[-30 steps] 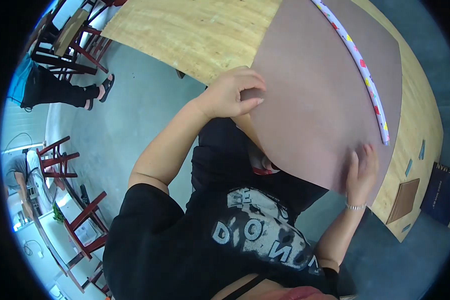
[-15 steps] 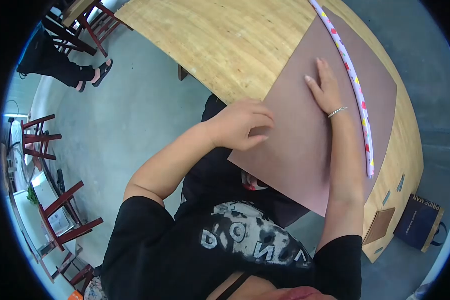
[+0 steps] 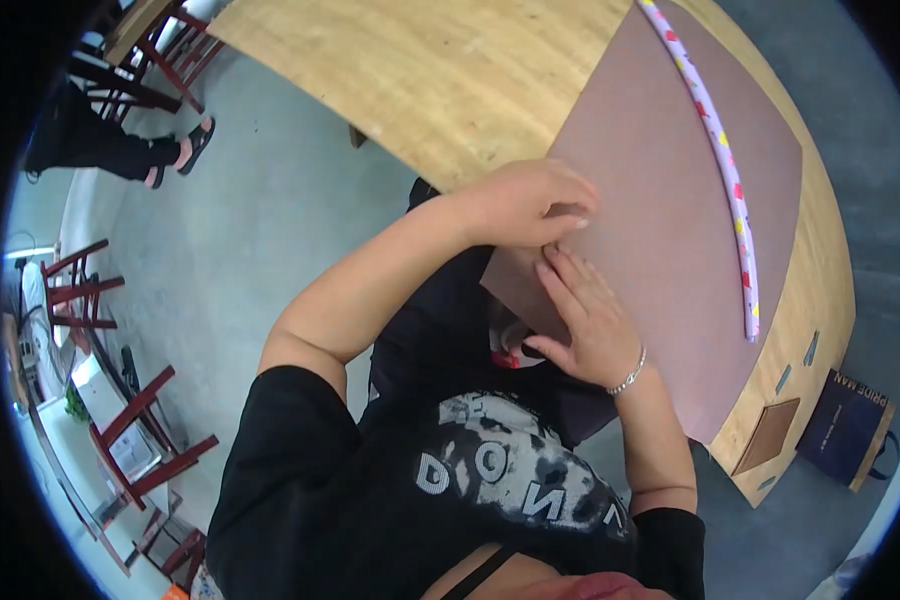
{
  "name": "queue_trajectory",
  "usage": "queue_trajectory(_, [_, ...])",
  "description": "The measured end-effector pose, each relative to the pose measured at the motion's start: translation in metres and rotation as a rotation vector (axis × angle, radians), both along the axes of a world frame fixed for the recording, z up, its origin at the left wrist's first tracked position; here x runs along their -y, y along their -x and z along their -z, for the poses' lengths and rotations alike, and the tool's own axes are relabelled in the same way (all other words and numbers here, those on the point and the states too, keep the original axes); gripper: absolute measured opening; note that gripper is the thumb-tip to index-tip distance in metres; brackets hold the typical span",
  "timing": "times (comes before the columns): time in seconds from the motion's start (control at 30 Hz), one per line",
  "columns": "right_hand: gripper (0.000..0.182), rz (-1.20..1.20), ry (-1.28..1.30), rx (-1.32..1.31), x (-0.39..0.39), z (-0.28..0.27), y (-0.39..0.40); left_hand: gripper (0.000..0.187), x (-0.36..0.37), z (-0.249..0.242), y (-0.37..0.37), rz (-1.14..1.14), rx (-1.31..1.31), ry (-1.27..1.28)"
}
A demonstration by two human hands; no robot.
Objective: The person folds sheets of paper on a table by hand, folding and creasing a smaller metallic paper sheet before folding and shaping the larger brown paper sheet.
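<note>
A large brownish-mauve sheet [image 3: 660, 200] lies over the table, its near corner sticking out past the edge. My left hand [image 3: 530, 205] is above the sheet's left edge, fingers curved and a gap showing between thumb and forefinger; nothing is visible in it. My right hand [image 3: 595, 320], with a bracelet at the wrist, is spread on the near part of the sheet. Its fingertips are just below my left thumb, and its own thumb reaches past the sheet's edge. A long, thin roll of white patterned paper [image 3: 715, 135] rests along the right side of the sheet.
The wooden table [image 3: 410, 80] extends to the far left. A brown rectangular piece [image 3: 767, 437] sits at its near right corner, beside a dark blue bag [image 3: 843, 430] on the floor. Red-brown chairs [image 3: 150, 435] stand at left. Another person's sandalled foot [image 3: 196, 147] shows at upper left.
My right hand has come back from the middle of the sheet to its near left edge. My left hand has shifted right and slightly up. The whole view has shifted a little.
</note>
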State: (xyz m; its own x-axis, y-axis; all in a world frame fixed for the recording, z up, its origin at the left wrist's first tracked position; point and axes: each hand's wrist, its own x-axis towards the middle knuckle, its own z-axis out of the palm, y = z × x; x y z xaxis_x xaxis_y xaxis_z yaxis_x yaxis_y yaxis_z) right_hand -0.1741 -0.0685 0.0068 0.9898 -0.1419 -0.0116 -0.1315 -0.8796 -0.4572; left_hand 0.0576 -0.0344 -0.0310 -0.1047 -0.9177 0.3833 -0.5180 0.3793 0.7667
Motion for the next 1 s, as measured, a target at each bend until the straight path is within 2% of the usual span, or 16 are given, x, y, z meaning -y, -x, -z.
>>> queue_trajectory(0.1, [0.078,0.077,-0.028,0.066,0.007,0.003,0.023,0.019,0.001,-0.001,0.004,-0.020,0.083,0.010])
queue_trajectory(0.17, [0.068,0.256,-0.047,0.186,0.024,0.012,0.042,0.018,0.001,-0.005,0.006,-0.037,0.100,-0.028])
queue_trajectory(0.2, [0.060,0.354,0.074,0.232,0.038,0.010,0.047,0.018,0.001,-0.008,0.007,-0.022,0.117,-0.012])
queue_trajectory(0.33, [0.059,0.715,0.555,0.290,0.133,0.009,0.070,0.020,0.003,-0.011,0.012,-0.017,0.117,-0.058])
queue_trajectory(0.4, [0.056,0.935,0.594,0.139,0.175,0.003,0.074,0.023,0.004,-0.009,0.013,-0.074,0.124,-0.070])
queue_trajectory(0.43, [0.056,0.947,0.595,0.155,0.193,0.001,0.074,0.026,0.005,-0.009,0.012,-0.061,0.142,-0.065])
queue_trajectory(0.5, [0.050,0.971,0.460,-0.156,0.222,0.005,0.074,0.026,0.004,-0.015,0.014,-0.057,0.166,-0.065])
queue_trajectory(0.77, [0.047,1.036,0.412,-0.153,0.252,0.021,0.077,0.025,0.013,-0.024,0.017,-0.039,0.208,-0.128])
queue_trajectory(0.97, [0.047,1.024,0.390,-0.155,0.274,0.018,0.086,0.023,0.037,-0.026,0.009,-0.024,0.071,-0.260])
queue_trajectory(1.0, [0.045,0.994,0.379,-0.121,0.278,0.019,0.088,0.026,0.041,-0.029,0.010,-0.134,0.212,-0.184])
